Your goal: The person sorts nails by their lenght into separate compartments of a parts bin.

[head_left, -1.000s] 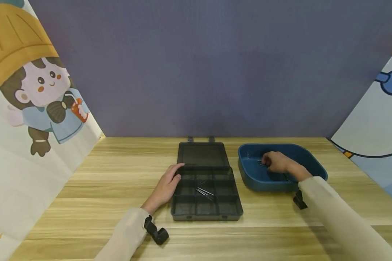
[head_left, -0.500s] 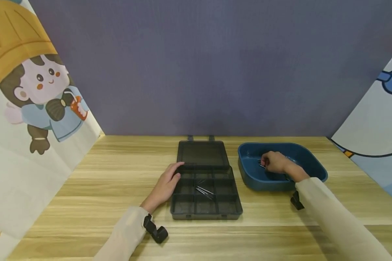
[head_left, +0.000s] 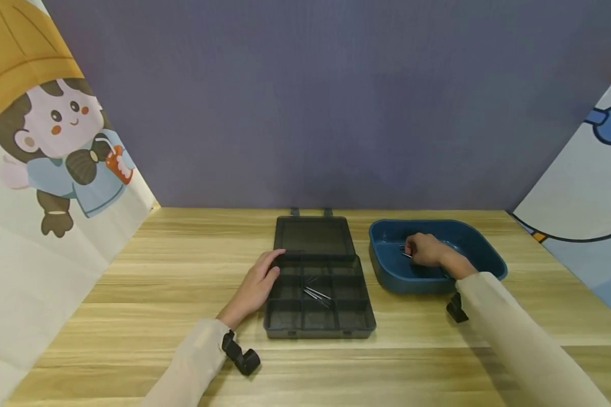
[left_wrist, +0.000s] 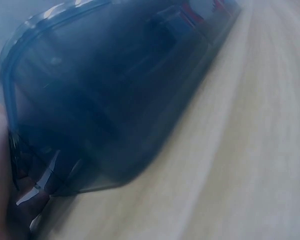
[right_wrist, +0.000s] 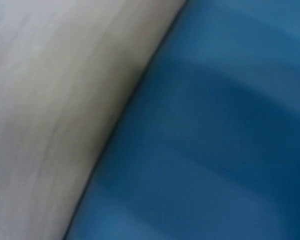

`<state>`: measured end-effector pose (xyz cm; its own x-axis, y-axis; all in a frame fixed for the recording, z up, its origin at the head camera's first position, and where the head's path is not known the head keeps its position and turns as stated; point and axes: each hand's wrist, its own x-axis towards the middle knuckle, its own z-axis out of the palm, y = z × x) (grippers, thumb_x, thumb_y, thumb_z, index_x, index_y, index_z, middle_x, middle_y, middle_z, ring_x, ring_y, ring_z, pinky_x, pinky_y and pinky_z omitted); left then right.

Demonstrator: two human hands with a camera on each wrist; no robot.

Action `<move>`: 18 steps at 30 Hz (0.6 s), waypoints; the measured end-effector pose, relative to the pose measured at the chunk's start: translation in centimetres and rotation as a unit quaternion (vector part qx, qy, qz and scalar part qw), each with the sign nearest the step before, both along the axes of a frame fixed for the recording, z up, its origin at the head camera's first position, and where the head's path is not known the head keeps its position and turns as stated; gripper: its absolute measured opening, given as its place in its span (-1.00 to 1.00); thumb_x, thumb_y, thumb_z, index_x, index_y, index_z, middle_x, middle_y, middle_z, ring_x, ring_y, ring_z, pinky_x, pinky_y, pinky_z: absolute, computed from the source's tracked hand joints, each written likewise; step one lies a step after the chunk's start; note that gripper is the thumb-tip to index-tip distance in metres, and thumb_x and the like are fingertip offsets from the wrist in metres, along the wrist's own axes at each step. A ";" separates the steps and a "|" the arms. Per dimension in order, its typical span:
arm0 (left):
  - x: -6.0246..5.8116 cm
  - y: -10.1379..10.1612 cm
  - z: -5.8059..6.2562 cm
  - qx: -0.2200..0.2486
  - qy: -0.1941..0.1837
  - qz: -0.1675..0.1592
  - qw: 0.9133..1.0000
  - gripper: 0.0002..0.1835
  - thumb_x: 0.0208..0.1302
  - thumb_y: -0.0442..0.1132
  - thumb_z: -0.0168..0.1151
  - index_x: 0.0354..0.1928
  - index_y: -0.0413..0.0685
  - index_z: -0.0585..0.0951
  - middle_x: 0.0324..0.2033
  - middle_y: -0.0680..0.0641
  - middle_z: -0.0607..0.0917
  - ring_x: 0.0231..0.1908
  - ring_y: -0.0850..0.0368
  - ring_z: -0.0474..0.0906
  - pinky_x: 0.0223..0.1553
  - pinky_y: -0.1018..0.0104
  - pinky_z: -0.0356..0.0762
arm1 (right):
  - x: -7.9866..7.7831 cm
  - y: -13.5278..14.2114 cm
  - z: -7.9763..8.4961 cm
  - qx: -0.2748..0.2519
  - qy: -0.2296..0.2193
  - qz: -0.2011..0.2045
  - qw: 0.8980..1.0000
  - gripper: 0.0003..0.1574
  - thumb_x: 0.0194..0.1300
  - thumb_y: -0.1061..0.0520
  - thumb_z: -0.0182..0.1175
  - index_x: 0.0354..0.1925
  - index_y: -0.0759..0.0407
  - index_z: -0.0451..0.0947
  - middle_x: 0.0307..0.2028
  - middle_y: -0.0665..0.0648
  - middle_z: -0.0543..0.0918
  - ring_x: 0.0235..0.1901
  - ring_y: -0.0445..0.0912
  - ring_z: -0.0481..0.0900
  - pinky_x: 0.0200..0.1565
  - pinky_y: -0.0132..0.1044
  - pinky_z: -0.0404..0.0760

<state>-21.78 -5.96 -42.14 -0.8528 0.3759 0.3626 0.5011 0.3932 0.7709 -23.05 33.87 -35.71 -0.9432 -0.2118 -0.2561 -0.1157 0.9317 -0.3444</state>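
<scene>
A dark translucent compartment box (head_left: 319, 333) lies with its lid (head_left: 314, 236) folded back. Several thin silver metal pins (head_left: 317, 294) rest in its middle compartment. My left hand (head_left: 252, 288) rests along the box's left side, fingers stretched toward the hinge and the thumb near the rim. To the right, my right hand (head_left: 430, 251) reaches down into a blue plastic basin (head_left: 397, 284). Its curled fingers pinch a thin metal pin (head_left: 406, 255), whose end sticks out at the fingertips. The right wrist view is blurred, showing only the basin wall and table.
The wood-grain table (head_left: 193, 265) spreads under everything. A grey-purple panel (head_left: 305, 113) stands along its far edge. Cartoon-printed panels close off the left and right sides. The blue basin's raised wall surrounds my right hand.
The camera view shifts slightly. My right fingers stay in the basin, and a pin's end shows more clearly at the fingertips. The left hand keeps its place on the box.
</scene>
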 end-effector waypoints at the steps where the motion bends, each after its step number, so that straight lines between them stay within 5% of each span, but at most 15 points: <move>1: 0.0 0.0 0.0 0.000 0.000 -0.001 1.000 -0.56 0.37 -0.41 -0.07 0.28 -0.25 0.38 0.23 -0.27 0.44 0.30 -0.21 0.29 0.31 -0.12 0.20 | 0.0 0.0 0.0 0.003 -0.001 0.003 1.000 -0.88 0.10 0.40 0.04 -0.34 0.27 0.43 -0.48 0.10 0.43 -0.50 -0.09 0.29 -0.39 -0.27 0.29; 18: -0.4 0.0 -0.1 -0.005 0.001 -0.006 1.000 -0.56 0.38 -0.40 -0.07 0.29 -0.24 0.37 0.23 -0.27 0.43 0.30 -0.21 0.29 0.30 -0.13 0.21 | 0.8 0.0 2.5 -0.015 0.001 0.014 1.000 -0.84 0.12 0.40 0.09 -0.25 0.34 0.50 -0.41 0.14 0.55 -0.47 -0.10 0.42 -0.42 -0.28 0.42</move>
<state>-22.15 -5.97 -42.26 -0.8476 0.3893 0.3605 0.5072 0.3952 0.7658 -22.26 33.85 -33.19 -0.9373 -0.2465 -0.2463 -0.1434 0.9171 -0.3719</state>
